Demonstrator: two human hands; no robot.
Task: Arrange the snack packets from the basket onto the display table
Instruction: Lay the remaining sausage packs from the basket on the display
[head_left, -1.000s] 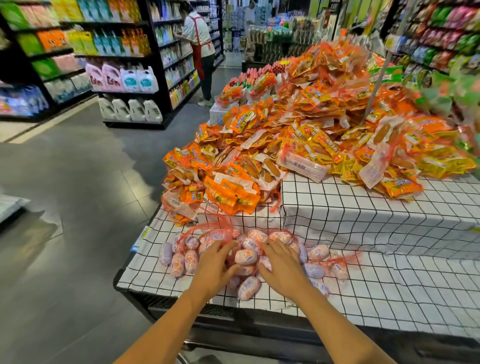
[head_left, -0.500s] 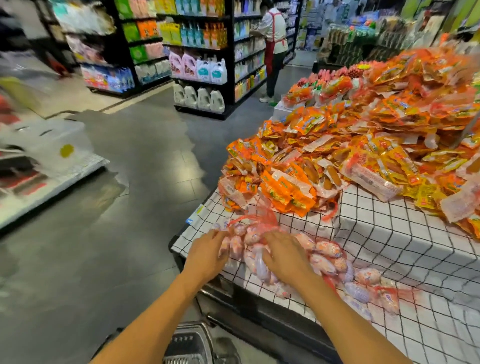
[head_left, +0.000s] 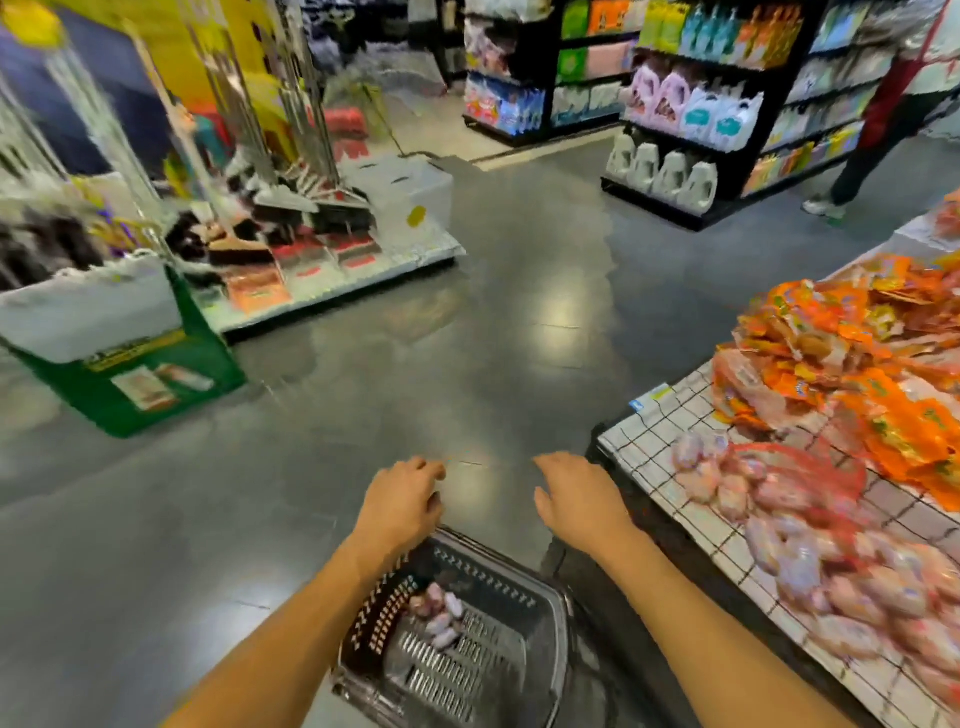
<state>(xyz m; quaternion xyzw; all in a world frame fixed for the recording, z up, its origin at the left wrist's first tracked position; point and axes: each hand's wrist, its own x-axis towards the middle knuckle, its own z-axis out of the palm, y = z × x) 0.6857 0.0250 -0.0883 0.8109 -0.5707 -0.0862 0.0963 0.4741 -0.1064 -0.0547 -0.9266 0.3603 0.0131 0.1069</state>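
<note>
Left hand (head_left: 400, 501) and right hand (head_left: 582, 501) hover over the basket (head_left: 540, 654), both empty, fingers loosely curled. A few packets (head_left: 439, 616) lie inside it. Netted packets (head_left: 779, 499) sit by the tabletop's (head_left: 644, 441) near edge. Risk: a nudge could tip that pile off. Blur obscures labels, and the frame cuts off the basket's near end.
</note>
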